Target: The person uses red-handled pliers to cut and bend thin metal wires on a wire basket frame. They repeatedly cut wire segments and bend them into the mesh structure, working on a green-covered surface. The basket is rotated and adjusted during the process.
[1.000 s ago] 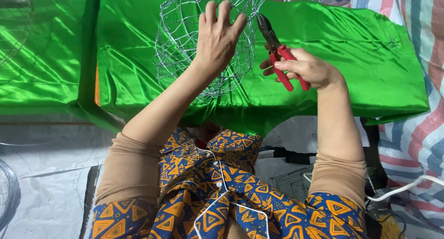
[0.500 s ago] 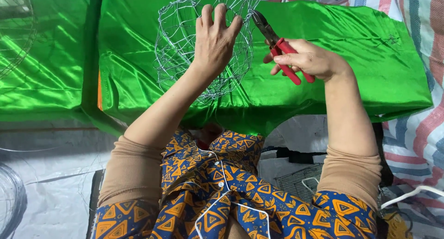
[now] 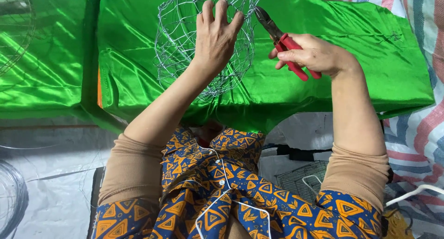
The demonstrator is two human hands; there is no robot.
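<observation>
I see my left hand [image 3: 213, 40] spread over the near side of a rounded wire mesh frame [image 3: 185, 54], fingers [image 3: 221, 12] curled loosely into its upper wires, so it grips the frame without closing to a fist. The frame sits on the green satin cloth [image 3: 323, 54] draped over the table. My right hand [image 3: 314, 54] is wrapped tight round the red handles of the wire cutters [image 3: 282, 40], whose dark nose points at the frame's top right edge, just beside my left fingertips. I judge the frame light and springy, easy to dent, with cut ends that could prick. It is best held at wire crossings where it is stiffest. The satin looks slippery, so the frame may slide unless steadied.
</observation>
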